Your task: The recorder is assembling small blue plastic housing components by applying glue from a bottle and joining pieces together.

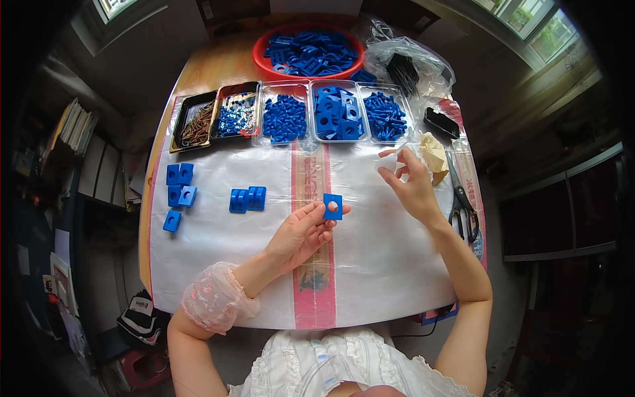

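My left hand is closed on a blue square plastic piece with a round hole, gripping it between thumb and fingers above the middle of the table. To the right, my right hand pinches a small white piece, perhaps paper or tissue, near the front of the trays. Two blue ridged pieces lie side by side left of my left hand. Farther left are several blue holed pieces in a loose cluster. A crumpled beige paper or cloth lies just beyond my right hand.
Along the back stand a black tray of brass-coloured screws, another black tray of small blue and silver parts, and clear trays of blue parts. Behind them is a red basin. Scissors and a black box lie right.
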The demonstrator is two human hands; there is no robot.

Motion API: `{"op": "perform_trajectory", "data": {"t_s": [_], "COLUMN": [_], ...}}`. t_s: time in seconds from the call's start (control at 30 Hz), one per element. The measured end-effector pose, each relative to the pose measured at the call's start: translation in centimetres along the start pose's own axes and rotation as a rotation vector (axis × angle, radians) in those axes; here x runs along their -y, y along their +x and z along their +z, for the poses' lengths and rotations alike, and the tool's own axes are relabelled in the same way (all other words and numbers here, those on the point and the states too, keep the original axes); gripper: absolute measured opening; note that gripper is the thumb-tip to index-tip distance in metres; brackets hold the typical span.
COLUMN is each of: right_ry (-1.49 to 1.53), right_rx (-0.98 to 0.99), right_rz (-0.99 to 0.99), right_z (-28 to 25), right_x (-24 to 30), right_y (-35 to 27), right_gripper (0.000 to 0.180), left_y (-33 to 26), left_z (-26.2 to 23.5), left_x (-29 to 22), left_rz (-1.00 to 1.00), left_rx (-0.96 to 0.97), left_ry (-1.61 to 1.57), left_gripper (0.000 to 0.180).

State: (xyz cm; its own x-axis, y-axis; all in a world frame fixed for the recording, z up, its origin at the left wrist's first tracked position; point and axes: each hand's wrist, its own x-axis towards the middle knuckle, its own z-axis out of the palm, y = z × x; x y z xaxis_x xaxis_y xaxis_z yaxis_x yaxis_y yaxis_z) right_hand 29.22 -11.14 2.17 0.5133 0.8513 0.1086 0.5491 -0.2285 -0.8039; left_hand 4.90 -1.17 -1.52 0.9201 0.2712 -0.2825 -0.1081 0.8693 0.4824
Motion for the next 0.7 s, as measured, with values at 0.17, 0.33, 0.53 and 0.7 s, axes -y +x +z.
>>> {"op": "perform_trajectory", "data": {"t_s": [0.17, 0.33, 0.53, 0.7], "right_ry": [0.353, 0.551, 0.779, 0.919], "right_rx": [0.077, 0.176, 0.101, 0.031], "right_rz": [-0.037, 0.026, -0.006, -0.017], "right_z": [-1.4, -1.8, -1.7, -1.8], "right_x": [2.1, 2.1, 0.0, 0.0], "right_y": [-2.9, -4.8, -5.1, -5.1], "right_gripper": [0.017, 0.016, 0.02, 0.024], "left_y": [0.0, 0.0, 0.0, 0.1], "left_z": [0.2, 0.2, 0.4, 0.3], "left_x": [0.1, 0.0, 0.0, -0.1], "left_rz": [0.006, 0.013, -0.007, -0.019], "left_rx": [-0.021, -0.011, -0.028, -0.034], "left_ry": [0.014, 0.006, -0.004, 0.004], "left_gripper": [0.034, 0.038, 0.035, 0.033]}}
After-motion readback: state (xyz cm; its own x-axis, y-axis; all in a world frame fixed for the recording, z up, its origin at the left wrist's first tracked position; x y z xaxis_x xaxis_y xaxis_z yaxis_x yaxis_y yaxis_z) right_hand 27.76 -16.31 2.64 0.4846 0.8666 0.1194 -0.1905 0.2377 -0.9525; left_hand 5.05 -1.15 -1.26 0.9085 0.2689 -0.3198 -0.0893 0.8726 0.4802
